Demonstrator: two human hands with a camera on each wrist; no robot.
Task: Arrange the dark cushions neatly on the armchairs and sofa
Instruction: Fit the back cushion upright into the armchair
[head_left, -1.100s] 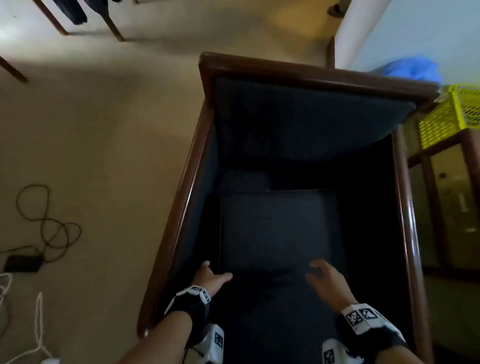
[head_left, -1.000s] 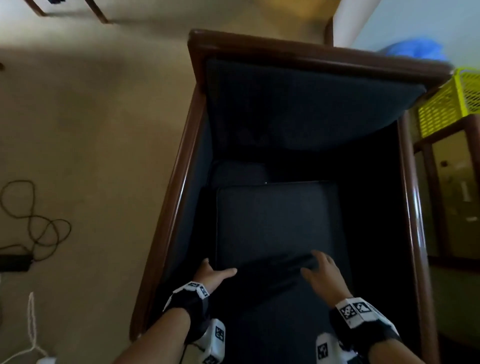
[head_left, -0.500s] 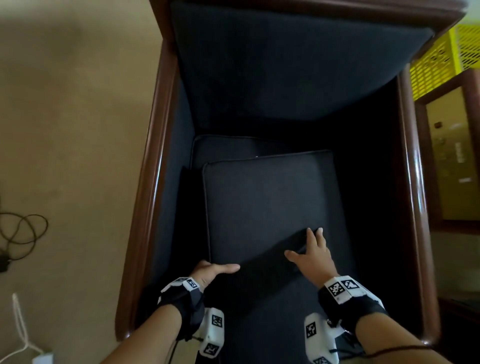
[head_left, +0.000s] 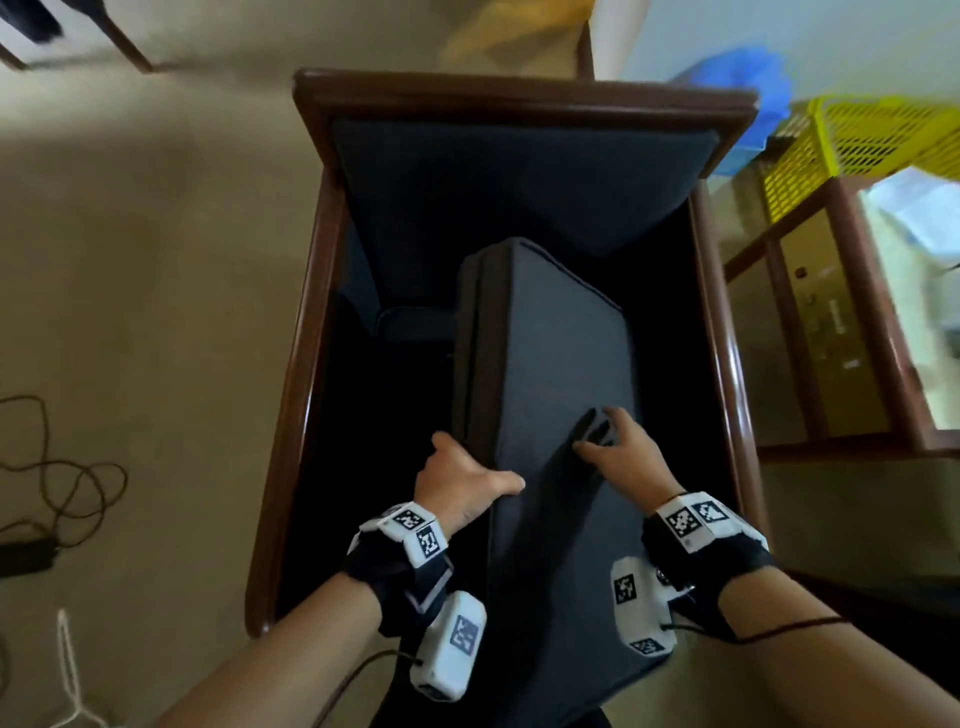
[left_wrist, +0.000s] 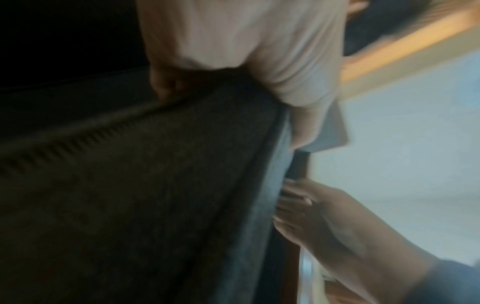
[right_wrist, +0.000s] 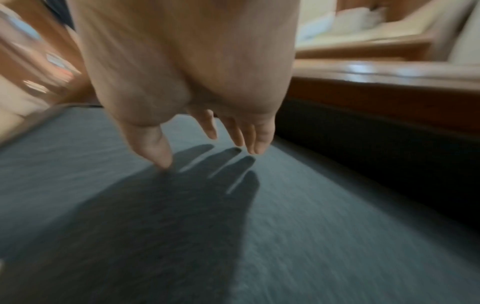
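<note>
a black cable (head_left: 57, 467) lies coiled on the beige floor (head_left: 156, 260) at far left. beside it stands a wooden-framed armchair (head_left: 311, 312) with a dark back cushion (head_left: 519, 182). a dark seat cushion (head_left: 561, 364) is tilted up inside the armchair, its left edge raised. the left hand (head_left: 462, 483) grips that raised edge, thumb over the top face and fingers curled beneath. the right hand (head_left: 618, 457) rests on the top face, fingers relaxed and spread, holding nothing. at right, a yellow crate (head_left: 857, 140) sits on a wooden cabinet (head_left: 831, 338), a blue bag (head_left: 748, 78) behind it.
</note>
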